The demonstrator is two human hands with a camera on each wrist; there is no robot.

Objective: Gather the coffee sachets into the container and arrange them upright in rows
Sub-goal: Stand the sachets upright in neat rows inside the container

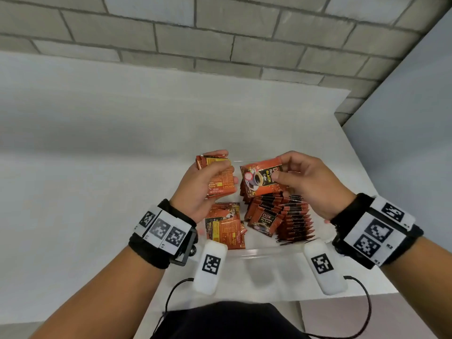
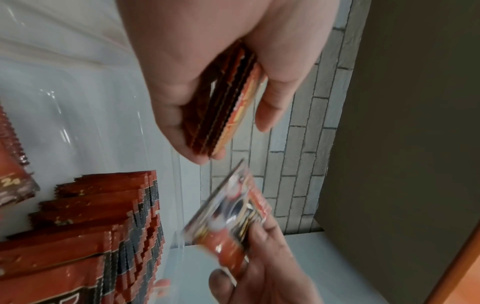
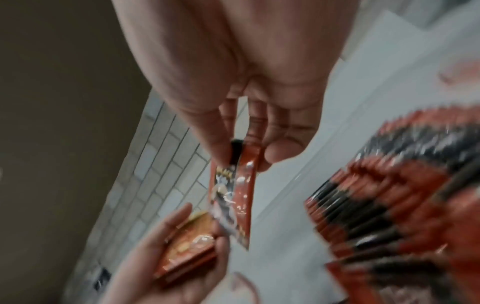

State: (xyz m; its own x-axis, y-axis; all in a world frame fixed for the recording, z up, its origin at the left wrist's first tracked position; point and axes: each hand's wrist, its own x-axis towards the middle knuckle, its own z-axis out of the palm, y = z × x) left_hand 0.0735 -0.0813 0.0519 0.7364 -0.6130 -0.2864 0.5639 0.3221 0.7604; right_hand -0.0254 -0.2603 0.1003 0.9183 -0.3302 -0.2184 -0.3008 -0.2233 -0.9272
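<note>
Inside a clear plastic container point(image 1: 264, 252) at the near edge of a white table point(image 1: 97, 167), a row of red-and-black coffee sachets point(image 1: 294, 223) stands upright on the right while a few loose sachets point(image 1: 226, 227) lie flat on the left. Above them, the left hand point(image 1: 198, 189) grips a small stack of sachets point(image 1: 220, 178); the right hand point(image 1: 308, 184) pinches a single sachet point(image 1: 263, 178). The work looks partly done. Bare tabletop beyond reaches a grey brick wall point(image 1: 220, 33).
</note>
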